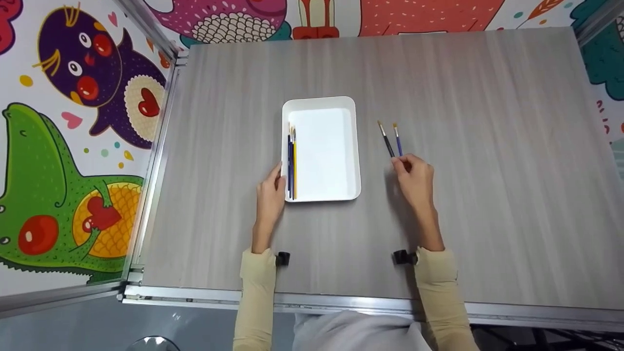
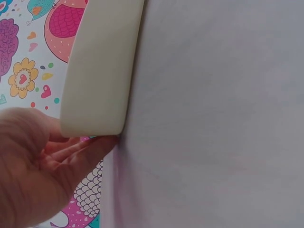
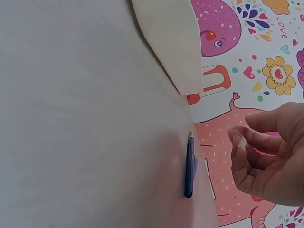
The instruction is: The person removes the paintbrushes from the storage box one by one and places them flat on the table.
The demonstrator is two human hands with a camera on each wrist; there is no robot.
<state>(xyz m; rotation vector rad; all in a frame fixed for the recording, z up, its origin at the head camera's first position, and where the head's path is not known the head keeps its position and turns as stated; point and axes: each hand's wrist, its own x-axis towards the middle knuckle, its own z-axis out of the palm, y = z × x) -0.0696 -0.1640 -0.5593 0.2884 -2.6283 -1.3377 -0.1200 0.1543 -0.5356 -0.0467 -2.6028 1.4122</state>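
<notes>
A white rectangular tray [image 1: 324,196] lies on the table, with several slim paintbrushes [image 1: 294,165] along its left inner wall. My left hand [image 1: 270,196] holds the tray by its left side near the front corner. In the left wrist view, the thumb is at the rim and the fingers reach low along the tray wall [image 2: 97,71]. Right of the tray lie a dark-handled paintbrush [image 1: 386,141] and a blue-handled paintbrush [image 1: 398,140], bristles pointing away. Close over their handle ends is my right hand [image 1: 417,183], fingers bent, with a gap between thumb and forefinger and nothing held.
The grey wood-grain table [image 1: 497,170] has a metal front rail [image 1: 341,302]. Walls with cartoon pictures [image 1: 78,97] stand at the left, back and right. A black wrist camera [image 1: 402,257] sits at the right cuff.
</notes>
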